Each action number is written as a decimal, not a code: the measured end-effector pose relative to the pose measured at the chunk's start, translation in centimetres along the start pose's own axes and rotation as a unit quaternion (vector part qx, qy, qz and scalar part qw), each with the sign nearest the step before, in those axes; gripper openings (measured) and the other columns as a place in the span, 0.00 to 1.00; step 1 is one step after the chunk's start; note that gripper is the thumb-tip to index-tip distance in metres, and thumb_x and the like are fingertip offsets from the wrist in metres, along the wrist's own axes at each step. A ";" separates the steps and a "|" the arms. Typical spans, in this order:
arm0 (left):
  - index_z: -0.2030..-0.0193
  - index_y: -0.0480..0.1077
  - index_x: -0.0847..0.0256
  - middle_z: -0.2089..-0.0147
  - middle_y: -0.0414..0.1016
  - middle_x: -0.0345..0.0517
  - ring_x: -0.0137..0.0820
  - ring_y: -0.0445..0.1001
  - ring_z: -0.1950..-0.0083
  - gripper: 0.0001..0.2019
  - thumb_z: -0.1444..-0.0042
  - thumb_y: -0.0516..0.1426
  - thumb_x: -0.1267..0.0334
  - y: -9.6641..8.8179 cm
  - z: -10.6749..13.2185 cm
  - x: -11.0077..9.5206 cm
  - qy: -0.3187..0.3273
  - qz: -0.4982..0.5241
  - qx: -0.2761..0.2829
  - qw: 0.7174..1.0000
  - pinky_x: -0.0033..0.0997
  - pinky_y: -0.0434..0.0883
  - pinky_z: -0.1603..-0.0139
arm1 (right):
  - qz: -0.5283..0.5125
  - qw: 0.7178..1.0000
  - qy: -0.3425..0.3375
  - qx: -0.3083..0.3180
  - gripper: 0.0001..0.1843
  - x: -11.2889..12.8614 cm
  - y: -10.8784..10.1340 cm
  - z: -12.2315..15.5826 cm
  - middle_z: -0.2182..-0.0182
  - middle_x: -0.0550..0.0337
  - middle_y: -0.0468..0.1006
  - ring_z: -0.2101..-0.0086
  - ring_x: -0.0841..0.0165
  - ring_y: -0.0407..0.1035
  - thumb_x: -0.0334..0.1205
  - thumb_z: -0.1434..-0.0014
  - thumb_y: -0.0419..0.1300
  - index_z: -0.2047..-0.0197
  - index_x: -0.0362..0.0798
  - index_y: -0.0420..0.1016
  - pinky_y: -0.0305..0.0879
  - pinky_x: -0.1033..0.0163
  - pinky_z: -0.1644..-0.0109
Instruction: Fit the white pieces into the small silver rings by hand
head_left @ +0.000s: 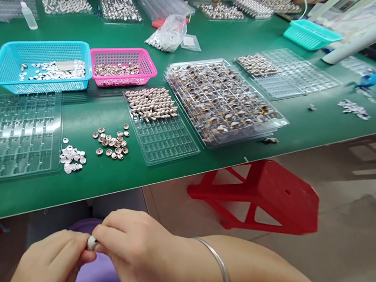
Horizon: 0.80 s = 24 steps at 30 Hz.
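Both my hands are down at my lap, below the edge of the green table point(203, 52). My left hand point(54, 260) and my right hand point(140, 255) pinch the same small white round part point(92, 242) between their fingertips. A silver bangle point(221, 267) sits on my right wrist. On the table in front lie a loose heap of brown ring parts point(112, 142) and a heap of white caps point(71, 158). A clear tray point(162, 124) holds rows of finished pieces at its far end.
An empty clear tray point(5, 134) lies at left. A blue basket point(42, 64) and a pink basket point(123, 66) hold parts. A stacked full tray point(222, 99) sits right. A red stool point(261, 196) stands under the table edge. Other people work across the table.
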<state>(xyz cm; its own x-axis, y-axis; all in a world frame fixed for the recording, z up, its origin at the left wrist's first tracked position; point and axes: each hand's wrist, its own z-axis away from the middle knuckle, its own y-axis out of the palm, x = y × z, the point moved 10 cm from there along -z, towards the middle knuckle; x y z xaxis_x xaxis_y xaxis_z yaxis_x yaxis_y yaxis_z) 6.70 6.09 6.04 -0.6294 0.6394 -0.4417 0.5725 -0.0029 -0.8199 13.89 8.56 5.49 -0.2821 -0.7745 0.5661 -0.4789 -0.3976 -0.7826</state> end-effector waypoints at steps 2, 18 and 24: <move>0.61 0.69 0.62 0.72 0.78 0.43 0.26 0.77 0.73 0.09 0.34 0.49 0.74 -0.2 -0.4 -0.4 0.010 -0.024 -0.013 1.000 0.21 0.74 0.71 | 0.030 0.999 -0.013 -0.011 0.07 0.3 -0.2 0.1 0.76 0.59 0.70 0.76 0.69 0.59 0.24 0.47 0.54 0.69 0.43 0.71 0.59 0.64 0.72; 0.65 0.70 0.65 0.73 0.81 0.46 0.25 0.78 0.74 0.12 0.33 0.48 0.74 -1.6 -1.5 -2.2 0.063 -0.081 -0.070 0.992 0.20 0.74 0.68 | -0.018 0.998 -0.003 -0.066 0.08 0.3 -0.6 0.2 0.77 0.60 0.68 0.77 0.70 0.57 0.26 0.43 0.51 0.70 0.45 0.67 0.59 0.66 0.73; 0.67 0.69 0.62 0.77 0.78 0.40 0.23 0.76 0.79 0.16 0.31 0.45 0.73 -1.7 -2.4 -2.3 0.051 -0.088 -0.059 0.993 0.18 0.72 0.73 | -0.005 0.997 -0.007 -0.082 0.09 0.6 -1.0 0.2 0.78 0.61 0.67 0.78 0.70 0.56 0.24 0.48 0.51 0.71 0.46 0.67 0.59 0.67 0.74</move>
<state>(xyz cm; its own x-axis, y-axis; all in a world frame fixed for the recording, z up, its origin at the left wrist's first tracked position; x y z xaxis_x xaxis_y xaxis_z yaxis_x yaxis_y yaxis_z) 8.39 6.49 9.34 -0.6721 0.6967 -0.2508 0.5190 0.2017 -0.8306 14.33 8.44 6.52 -0.2646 -0.7784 0.5693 -0.6112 -0.3213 -0.7233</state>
